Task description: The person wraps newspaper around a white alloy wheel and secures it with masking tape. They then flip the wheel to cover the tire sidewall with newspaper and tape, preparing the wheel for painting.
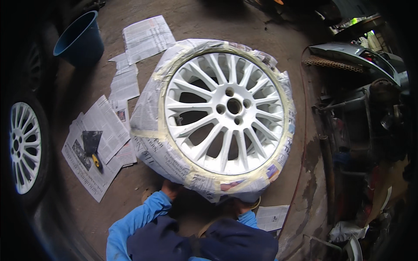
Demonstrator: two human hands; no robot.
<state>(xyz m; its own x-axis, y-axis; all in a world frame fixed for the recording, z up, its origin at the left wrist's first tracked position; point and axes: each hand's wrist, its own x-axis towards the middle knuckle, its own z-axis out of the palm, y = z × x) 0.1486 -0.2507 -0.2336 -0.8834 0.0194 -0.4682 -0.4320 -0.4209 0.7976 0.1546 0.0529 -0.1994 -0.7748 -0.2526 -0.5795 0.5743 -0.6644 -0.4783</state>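
Note:
A white multi-spoke wheel rim (224,150) faces up in front of me, its tyre wrapped in newspaper (148,115). Masking tape (196,171) runs round the edge between rim and paper. My left hand (171,190) reaches beneath the near left side of the papered tyre. Under the near right side is my right hand (242,206), mostly covered by the paper. The fingers of both hands are hidden. Beside the right wrist a yellowish curved edge (257,202) shows, too little of it to name.
Newspaper sheets (117,148) lie on the floor at left, bearing a dark flat piece (92,141) and a yellow-and-black handled tool (96,162). A blue bucket (80,41) stands far left. Another white-rimmed wheel (26,148) is at the left edge. Car parts (365,108) crowd the right.

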